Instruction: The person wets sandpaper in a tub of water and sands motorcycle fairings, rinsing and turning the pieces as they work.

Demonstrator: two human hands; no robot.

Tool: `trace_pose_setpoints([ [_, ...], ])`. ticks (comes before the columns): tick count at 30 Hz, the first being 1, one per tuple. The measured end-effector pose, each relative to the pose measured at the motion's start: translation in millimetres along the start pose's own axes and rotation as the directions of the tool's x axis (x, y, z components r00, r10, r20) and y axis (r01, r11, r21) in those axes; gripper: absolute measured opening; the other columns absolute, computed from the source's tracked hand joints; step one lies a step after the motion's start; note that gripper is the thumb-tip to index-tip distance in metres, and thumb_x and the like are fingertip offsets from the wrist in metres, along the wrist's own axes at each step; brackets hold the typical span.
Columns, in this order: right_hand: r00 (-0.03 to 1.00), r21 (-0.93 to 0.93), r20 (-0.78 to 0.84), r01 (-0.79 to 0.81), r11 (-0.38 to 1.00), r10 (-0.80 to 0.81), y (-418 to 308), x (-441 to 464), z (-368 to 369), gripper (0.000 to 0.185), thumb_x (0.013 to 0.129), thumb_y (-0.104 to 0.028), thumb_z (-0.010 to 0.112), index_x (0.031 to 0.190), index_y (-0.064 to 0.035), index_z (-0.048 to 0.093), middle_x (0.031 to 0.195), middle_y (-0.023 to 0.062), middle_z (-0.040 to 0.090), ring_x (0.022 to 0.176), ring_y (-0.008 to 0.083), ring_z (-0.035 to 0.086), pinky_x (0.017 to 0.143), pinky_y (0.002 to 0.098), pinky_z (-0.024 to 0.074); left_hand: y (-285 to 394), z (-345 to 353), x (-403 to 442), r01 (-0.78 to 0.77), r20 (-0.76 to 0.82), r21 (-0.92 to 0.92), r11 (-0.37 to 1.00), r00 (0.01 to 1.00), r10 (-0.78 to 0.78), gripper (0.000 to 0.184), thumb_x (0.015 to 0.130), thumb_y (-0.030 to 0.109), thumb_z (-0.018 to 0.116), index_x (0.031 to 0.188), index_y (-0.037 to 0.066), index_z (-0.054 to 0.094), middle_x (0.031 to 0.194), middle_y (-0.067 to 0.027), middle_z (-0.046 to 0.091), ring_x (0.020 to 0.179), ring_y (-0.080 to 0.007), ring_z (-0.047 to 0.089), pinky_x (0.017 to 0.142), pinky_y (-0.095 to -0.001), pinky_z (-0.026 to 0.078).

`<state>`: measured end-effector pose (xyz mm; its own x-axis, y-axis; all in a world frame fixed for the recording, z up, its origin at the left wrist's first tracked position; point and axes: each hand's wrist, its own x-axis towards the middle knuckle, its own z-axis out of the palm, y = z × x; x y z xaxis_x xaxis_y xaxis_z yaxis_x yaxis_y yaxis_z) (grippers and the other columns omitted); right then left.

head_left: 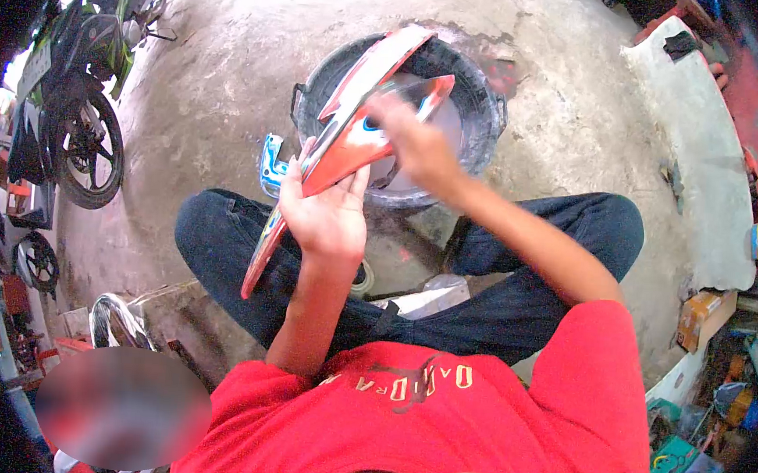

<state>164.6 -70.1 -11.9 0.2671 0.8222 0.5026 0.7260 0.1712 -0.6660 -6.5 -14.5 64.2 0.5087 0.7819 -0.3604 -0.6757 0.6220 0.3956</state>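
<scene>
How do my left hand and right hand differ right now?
Your left hand is palm up and fairly sharp; your right hand is back up and blurred. The left hand supports the panel from below, while the right hand is over it. Both are bare.

Tub [484,147] on floor [572,118] just ahead of bent legs [554,240], panel [336,161] slanting from above tub to above left leg, motorcycle [89,142] off left, slab [684,152] off right.
</scene>
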Motion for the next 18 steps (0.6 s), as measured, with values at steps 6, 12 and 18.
trace_pose_setpoints([
  [6, 0.994, 0.062, -0.028, -0.107, 0.992, 0.109, 31, 7, -6, 0.038, 0.103, -0.016, 0.044, 0.137, -0.0034, 0.055, 0.140, 0.0204, 0.055, 0.131, 0.0325, 0.052, 0.111, 0.0419, 0.0399, 1, 7, -3, 0.005, -0.044, 0.005, 1.000, 0.999, -0.005, 0.046, 0.103, 0.036, 0.035, 0.133, 0.003, 0.046, 0.137, -0.0204, 0.055, 0.130, -0.0368, 0.050, 0.112, -0.0532, 0.038],
  [12, 0.990, 0.041, -0.004, 0.144, 0.989, -0.144, -25, 4, 5, 0.041, 0.100, -0.012, 0.048, 0.140, -0.0059, 0.053, 0.142, 0.0172, 0.054, 0.136, 0.0325, 0.047, 0.114, 0.0415, 0.0368, -4, -11, 6, -0.022, 0.062, 0.000, 1.000, 0.998, 0.022, 0.044, 0.102, 0.033, 0.037, 0.133, 0.003, 0.046, 0.138, -0.0207, 0.053, 0.129, -0.0377, 0.051, 0.111, -0.0546, 0.038],
  [18, 0.990, -0.033, -0.123, -0.075, 0.997, 0.071, 30, 6, -2, 0.037, 0.100, -0.009, 0.046, 0.135, -0.0050, 0.056, 0.138, 0.0180, 0.057, 0.130, 0.0332, 0.054, 0.109, 0.0430, 0.0421, -7, 2, -4, 0.003, -0.030, 0.017, 1.000, 1.000, -0.002, 0.041, 0.102, 0.031, 0.038, 0.131, 0.004, 0.047, 0.136, -0.0204, 0.055, 0.128, -0.0380, 0.053, 0.111, -0.0560, 0.038],
])
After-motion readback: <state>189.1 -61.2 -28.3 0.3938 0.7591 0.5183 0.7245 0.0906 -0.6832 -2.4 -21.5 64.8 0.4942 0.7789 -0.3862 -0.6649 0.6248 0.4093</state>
